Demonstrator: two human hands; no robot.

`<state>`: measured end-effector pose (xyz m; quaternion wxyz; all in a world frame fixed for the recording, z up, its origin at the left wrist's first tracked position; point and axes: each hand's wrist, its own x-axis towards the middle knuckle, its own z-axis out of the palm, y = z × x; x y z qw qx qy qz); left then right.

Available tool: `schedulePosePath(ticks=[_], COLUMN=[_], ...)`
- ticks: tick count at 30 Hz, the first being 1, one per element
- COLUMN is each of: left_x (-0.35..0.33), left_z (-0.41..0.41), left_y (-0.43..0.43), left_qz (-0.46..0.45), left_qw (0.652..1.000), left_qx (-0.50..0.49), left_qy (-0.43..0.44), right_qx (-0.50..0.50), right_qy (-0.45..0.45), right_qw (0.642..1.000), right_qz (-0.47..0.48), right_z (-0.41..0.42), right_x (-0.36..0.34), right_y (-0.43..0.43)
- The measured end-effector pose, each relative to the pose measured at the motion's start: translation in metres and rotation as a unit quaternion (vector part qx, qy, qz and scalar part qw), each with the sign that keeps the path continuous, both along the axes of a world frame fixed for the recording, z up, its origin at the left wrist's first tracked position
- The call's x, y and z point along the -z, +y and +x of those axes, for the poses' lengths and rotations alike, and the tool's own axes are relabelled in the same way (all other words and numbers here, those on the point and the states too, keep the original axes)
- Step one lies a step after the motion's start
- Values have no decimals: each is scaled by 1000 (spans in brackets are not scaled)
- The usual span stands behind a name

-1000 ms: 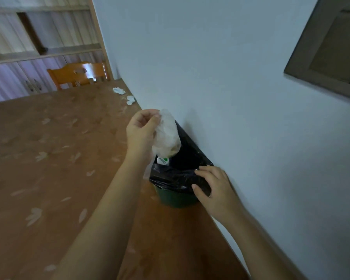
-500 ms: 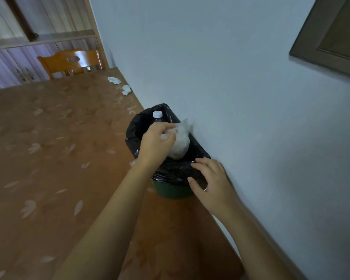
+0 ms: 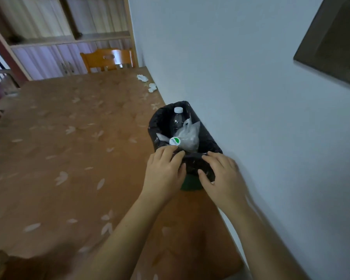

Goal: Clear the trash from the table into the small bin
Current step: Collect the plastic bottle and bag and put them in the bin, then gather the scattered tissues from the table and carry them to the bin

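Observation:
A small green bin [image 3: 189, 184] lined with a black bag [image 3: 162, 120] stands on the brown table [image 3: 69, 158] against the white wall. Inside it lie a clear plastic bottle [image 3: 177, 118] with a white cap, a crumpled clear plastic bag [image 3: 189, 135] and a round white-and-green lid [image 3: 174, 141]. My left hand [image 3: 164, 174] grips the near rim of the black bag. My right hand [image 3: 222, 178] pinches the same rim beside it. Two crumpled white tissues [image 3: 142, 78] [image 3: 152, 87] lie at the table's far right edge.
A wooden chair [image 3: 107, 59] stands at the table's far end, before a shelf unit [image 3: 69, 39] with cupboard doors. The white wall [image 3: 240, 77] runs along the table's right edge. A dark framed panel [image 3: 335, 37] hangs on it at upper right.
My left hand let the clear plastic bag go into the bin and moved down onto the bin liner's near rim. My right hand stayed on the rim.

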<state>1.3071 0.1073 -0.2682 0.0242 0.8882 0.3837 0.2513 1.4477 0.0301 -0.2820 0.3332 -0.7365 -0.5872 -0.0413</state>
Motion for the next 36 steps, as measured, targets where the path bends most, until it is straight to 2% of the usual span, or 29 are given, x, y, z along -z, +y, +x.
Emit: schedulePosePath(ticks=[13,20,27,36], left_x=[18,16,9,19], left_z=[-54,-106,-195,-370], left_y=[-65,-102,-158,-272], left_qz=[-13,-5,20,59], left_qw=[993,981,961,919], left_qx=[-120,-191,-277,-389], left_qy=[17,18,-4,-33], right_qx=[-92,-154,-242,-367], right_qy=[-20,-62,-80,-62], right_qw=[995,985,966,928], right_qz=[-27,-51,-37,-23], right_z=[-38,-90,-183,-368], right_x=[8,3,-10,-3], right_y=[-23,-38,-67,-148])
